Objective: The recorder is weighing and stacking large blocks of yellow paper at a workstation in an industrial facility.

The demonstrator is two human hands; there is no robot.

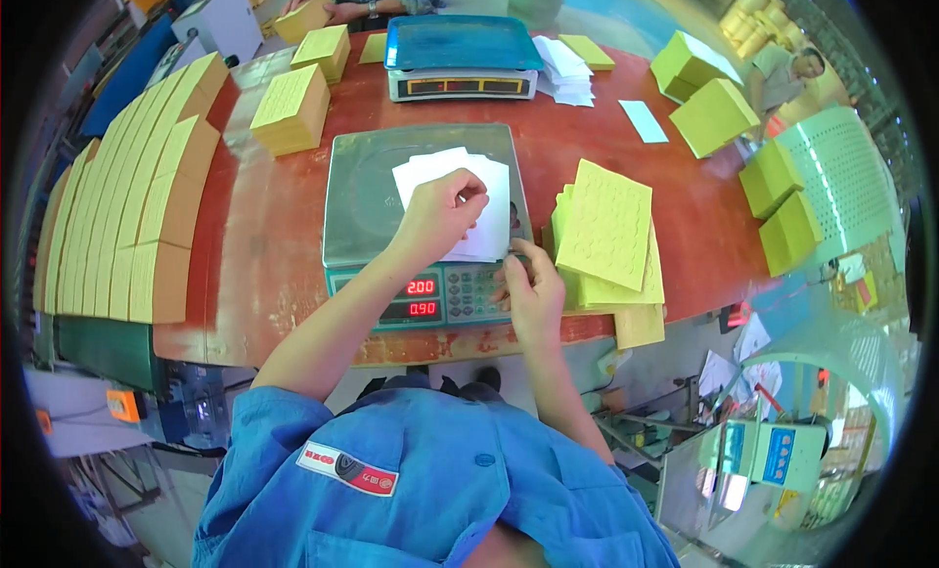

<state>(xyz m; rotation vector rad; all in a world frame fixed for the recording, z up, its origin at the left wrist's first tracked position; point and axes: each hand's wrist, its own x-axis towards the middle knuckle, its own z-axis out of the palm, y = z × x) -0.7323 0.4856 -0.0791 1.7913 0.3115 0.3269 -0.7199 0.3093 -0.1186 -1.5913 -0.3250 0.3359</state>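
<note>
A loose stack of white paper sheets (435,167) lies slightly fanned on the metal pan of a digital scale (357,192). Over the sheets is my left hand (448,208), its fingers curled together; whatever they may hold is too small or hidden to make out. My right hand (536,292) is at the sheets' near right corner, with thumb and forefinger closed on the edge there. Its other fingers curl above the scale's keypad (471,289). Beside that hand, to the right, sits an uneven pile of yellow embossed sheets (604,221).
Rows of stacked yellow sheets (147,192) line the table's left side. Across the red table (264,216) stands a second scale (460,55) with a blue pan, white papers (564,69) beside it. More yellow stacks (712,118) run along the right edge. Other people are beyond the table.
</note>
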